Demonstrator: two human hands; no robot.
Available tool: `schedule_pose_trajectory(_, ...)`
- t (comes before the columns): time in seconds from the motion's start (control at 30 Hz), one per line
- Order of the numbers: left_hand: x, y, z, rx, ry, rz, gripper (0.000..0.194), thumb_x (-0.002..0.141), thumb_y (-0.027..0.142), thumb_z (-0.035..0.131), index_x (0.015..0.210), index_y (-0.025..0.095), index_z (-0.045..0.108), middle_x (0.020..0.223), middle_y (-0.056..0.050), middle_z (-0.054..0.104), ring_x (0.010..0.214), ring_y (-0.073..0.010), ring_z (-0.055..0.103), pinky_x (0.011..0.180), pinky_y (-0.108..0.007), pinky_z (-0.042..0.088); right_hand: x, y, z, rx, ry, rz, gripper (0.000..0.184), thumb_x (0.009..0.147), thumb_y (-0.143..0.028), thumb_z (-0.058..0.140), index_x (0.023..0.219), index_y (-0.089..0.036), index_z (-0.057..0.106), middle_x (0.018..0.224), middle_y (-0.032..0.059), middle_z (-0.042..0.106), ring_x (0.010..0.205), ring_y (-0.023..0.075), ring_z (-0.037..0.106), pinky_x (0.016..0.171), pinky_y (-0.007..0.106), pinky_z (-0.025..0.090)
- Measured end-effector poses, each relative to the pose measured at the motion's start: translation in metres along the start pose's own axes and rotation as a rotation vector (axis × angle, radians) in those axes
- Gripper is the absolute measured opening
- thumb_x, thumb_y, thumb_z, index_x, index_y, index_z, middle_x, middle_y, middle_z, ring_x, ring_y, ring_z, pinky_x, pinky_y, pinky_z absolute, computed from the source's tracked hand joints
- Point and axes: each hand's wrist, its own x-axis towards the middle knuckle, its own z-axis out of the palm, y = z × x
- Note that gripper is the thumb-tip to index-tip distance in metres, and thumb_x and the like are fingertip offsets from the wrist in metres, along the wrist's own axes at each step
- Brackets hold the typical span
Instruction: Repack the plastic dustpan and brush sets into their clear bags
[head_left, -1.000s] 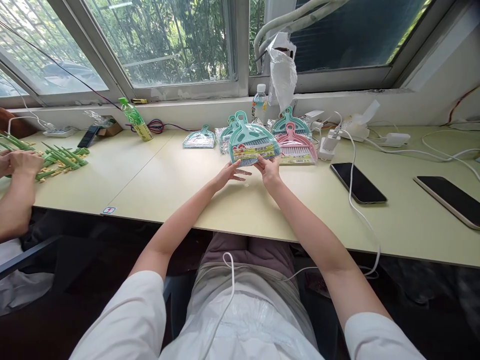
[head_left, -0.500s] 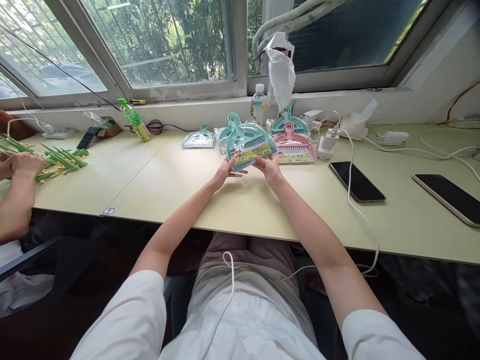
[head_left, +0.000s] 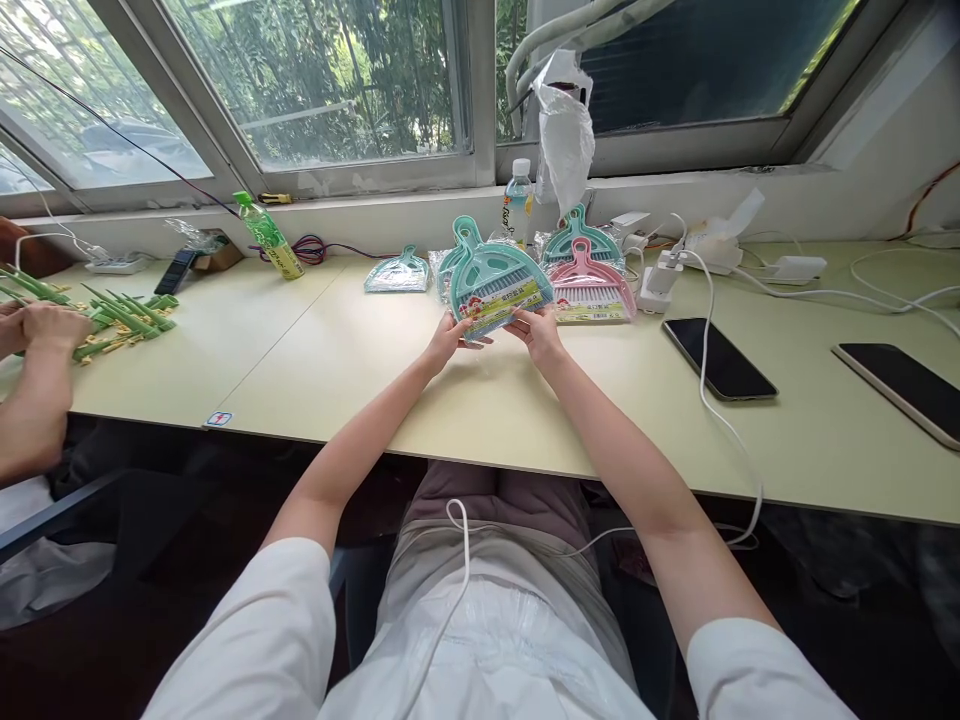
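Between my two hands is a teal dustpan and brush set (head_left: 491, 275) in clear wrap, its yellow label facing me and its handle tilted up to the left. My left hand (head_left: 448, 340) grips the lower left corner. At the lower right edge, my right hand (head_left: 536, 328) pinches the wrap. Part of another teal set (head_left: 444, 268) shows behind the held one. To the right lie a pink dustpan and brush set (head_left: 589, 290) and, behind it, a teal wrapped set (head_left: 579, 236). Farther left, another wrapped teal set (head_left: 399, 272) lies flat on the table.
Two phones (head_left: 720, 360) and a white cable (head_left: 709, 340) lie on the right of the table (head_left: 315, 370). Bottles (head_left: 270, 238) (head_left: 517, 200) stand near the window. At far left, a co-worker's hands (head_left: 52, 325) handle green leafy pieces (head_left: 131, 315).
Almost nothing differs. The held set has tipped slightly, and its label shows more plainly; both hands keep their hold.
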Motion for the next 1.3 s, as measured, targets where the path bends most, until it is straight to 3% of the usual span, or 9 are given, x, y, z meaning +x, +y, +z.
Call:
schedule_pose_trajectory(0.4,0.0,0.0,0.0,-0.109,0.038,-0.024,0.047,0.084,0.034,0.058,0.125,0.014,0.046,0.111,-0.012,0.071,0.07,-0.0181,0.072,0.065,-0.031,0.062,-0.005,-0.009,0.002,0.026,0.016,0.123,0.009,0.087,-0.013,0.058,0.093,-0.02,0.057,0.075,-0.0012,0.072,0.069,0.0137,0.072,0.075,0.03,0.064)
schedule_pose_trajectory(0.57,0.01,-0.004,-0.013,-0.276,0.204,-0.06,0.035,0.078,0.017,0.056,0.113,0.013,0.053,0.108,-0.008,0.07,0.073,-0.0125,0.067,0.057,-0.024,0.06,-0.005,-0.016,0.002,-0.112,-0.025,0.209,0.012,0.092,-0.015,0.049,0.089,-0.016,0.06,0.078,0.0062,0.073,0.072,0.0155,0.073,0.074,0.029,0.062)
schedule_pose_trajectory(0.67,0.015,-0.003,-0.029,-0.372,0.297,-0.113,0.034,0.078,0.011,0.053,0.111,0.009,0.057,0.099,-0.007,0.07,0.075,-0.0119,0.066,0.054,-0.019,0.058,-0.001,-0.015,-0.004,-0.296,0.019,0.041,0.022,0.095,-0.016,0.042,0.092,-0.015,0.063,0.094,0.0096,0.074,0.079,0.0158,0.074,0.08,0.032,0.061)
schedule_pose_trajectory(0.77,0.017,-0.003,-0.045,-0.487,0.303,-0.186,0.041,0.077,0.007,0.049,0.118,0.006,0.057,0.098,-0.009,0.071,0.072,-0.0114,0.066,0.056,-0.018,0.058,0.004,-0.014,-0.015,-0.707,0.103,-0.38,0.028,0.092,-0.013,0.041,0.107,-0.018,0.065,0.115,0.0093,0.071,0.097,0.02,0.071,0.095,0.041,0.056)
schedule_pose_trajectory(0.83,0.018,-0.005,-0.051,-0.531,0.281,-0.22,0.046,0.077,0.006,0.048,0.123,0.005,0.056,0.1,-0.01,0.072,0.066,-0.01,0.064,0.053,-0.017,0.056,0.007,-0.013,-0.024,-1.009,0.059,-0.641,0.04,0.086,-0.009,0.05,0.121,-0.023,0.063,0.133,0.0075,0.063,0.121,0.0245,0.06,0.107,0.046,0.047)
schedule_pose_trajectory(0.9,0.02,-0.009,-0.055,-0.535,0.24,-0.26,0.05,0.077,0.006,0.047,0.126,0.005,0.055,0.099,-0.009,0.072,0.059,-0.0088,0.062,0.048,-0.017,0.054,0.009,-0.013,-0.029,-1.189,-0.031,-0.791,0.054,0.081,-0.008,0.057,0.131,-0.027,0.058,0.146,0.0046,0.053,0.136,0.0269,0.046,0.113,0.049,0.041)
schedule_pose_trajectory(0.97,0.022,-0.013,-0.057,-0.521,0.189,-0.296,0.051,0.076,0.008,0.047,0.127,0.005,0.055,0.096,-0.009,0.073,0.056,-0.0091,0.061,0.045,-0.017,0.052,0.009,-0.013,-0.03,-1.23,-0.115,-0.848,0.053,0.082,-0.011,0.062,0.131,-0.03,0.06,0.149,0.0024,0.051,0.139,0.0272,0.041,0.114,0.049,0.039)
schedule_pose_trajectory(1.13,0.025,-0.021,-0.063,-0.493,0.094,-0.318,0.052,0.076,0.013,0.049,0.127,0.009,0.056,0.106,-0.011,0.073,0.074,-0.0142,0.07,0.05,-0.019,0.055,0.007,-0.01,-0.026,-1.128,-0.21,-0.804,0.015,0.091,-0.026,0.061,0.096,-0.029,0.075,0.126,0.0028,0.068,0.124,0.0272,0.054,0.107,0.047,0.042)
schedule_pose_trajectory(1.3,0.022,-0.019,-0.069,-0.439,0.019,-0.296,0.05,0.078,0.019,0.051,0.127,0.007,0.056,0.108,-0.015,0.073,0.092,-0.0224,0.073,0.055,-0.023,0.058,0.009,-0.007,-0.026,-1.128,-0.178,-0.809,0.018,0.094,-0.032,0.058,0.09,-0.027,0.075,0.109,0.0048,0.074,0.113,0.027,0.059,0.102,0.043,0.041)
